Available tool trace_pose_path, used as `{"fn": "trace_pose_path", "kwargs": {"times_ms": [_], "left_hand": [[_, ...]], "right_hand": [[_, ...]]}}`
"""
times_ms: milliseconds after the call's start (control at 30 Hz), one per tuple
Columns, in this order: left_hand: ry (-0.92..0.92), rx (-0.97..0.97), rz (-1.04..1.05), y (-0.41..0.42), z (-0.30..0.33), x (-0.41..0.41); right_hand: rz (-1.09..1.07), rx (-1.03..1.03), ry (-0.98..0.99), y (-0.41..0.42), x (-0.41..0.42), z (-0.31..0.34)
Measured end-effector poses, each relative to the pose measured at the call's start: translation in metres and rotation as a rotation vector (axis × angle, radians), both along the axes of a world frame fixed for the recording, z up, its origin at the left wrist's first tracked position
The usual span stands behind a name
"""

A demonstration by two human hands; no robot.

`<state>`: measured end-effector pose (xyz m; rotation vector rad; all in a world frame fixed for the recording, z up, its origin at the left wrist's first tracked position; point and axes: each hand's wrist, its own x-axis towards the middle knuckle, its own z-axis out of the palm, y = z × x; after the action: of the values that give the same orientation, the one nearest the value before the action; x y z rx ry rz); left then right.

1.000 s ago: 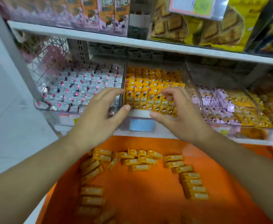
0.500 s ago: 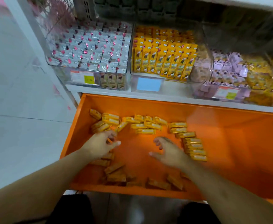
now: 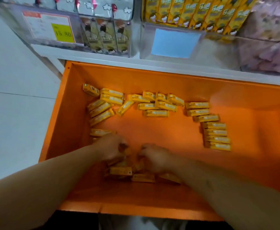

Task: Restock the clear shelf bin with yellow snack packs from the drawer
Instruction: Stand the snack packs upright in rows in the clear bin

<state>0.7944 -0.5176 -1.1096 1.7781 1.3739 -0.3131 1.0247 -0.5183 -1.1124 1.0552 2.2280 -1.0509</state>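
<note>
The orange drawer (image 3: 152, 77) stands pulled out below the shelf, with several yellow snack packs (image 3: 156, 107) scattered across its floor. Both hands are down in its near part, blurred. My left hand (image 3: 111, 148) has its fingers curled round a yellow pack. My right hand (image 3: 154, 156) is curled over packs in the loose pile (image 3: 129, 175) beneath it. The clear shelf bin (image 3: 174, 42) with a blue label sits above, holding upright yellow packs (image 3: 195, 12).
A neighbouring clear bin (image 3: 102, 35) to the left holds silver and tan packs and carries a price tag (image 3: 53, 27). Another bin (image 3: 267, 39) on the right holds pale purple wrapped sweets. A row of packs (image 3: 216, 135) lies at the drawer's right. White floor lies to the left.
My hands came down from the shelf bin into the drawer, then drew together over the near pile and curled onto packs. The view tilted downward and closer.
</note>
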Motion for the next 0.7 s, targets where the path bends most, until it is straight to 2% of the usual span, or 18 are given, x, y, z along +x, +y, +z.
{"fn": "trace_pose_path", "kwargs": {"times_ms": [100, 267, 500, 600, 700], "left_hand": [[0.027, 0.059, 0.009, 0.003, -0.01, 0.008], [0.063, 0.02, 0.022, 0.003, -0.018, 0.016], [0.135, 0.067, 0.026, 0.002, -0.012, 0.026], [0.09, 0.099, 0.132, 0.007, -0.006, 0.022], [-0.072, 0.132, 0.263, 0.025, 0.015, 0.02]], "right_hand": [[0.033, 0.052, 0.025, -0.002, -0.001, -0.011], [0.032, 0.106, 0.106, -0.008, 0.002, -0.022], [0.082, 0.189, 0.136, -0.008, 0.0, -0.017], [-0.031, 0.168, 0.139, 0.005, 0.004, -0.004], [-0.237, 0.112, 0.182, 0.026, 0.017, 0.028]]}}
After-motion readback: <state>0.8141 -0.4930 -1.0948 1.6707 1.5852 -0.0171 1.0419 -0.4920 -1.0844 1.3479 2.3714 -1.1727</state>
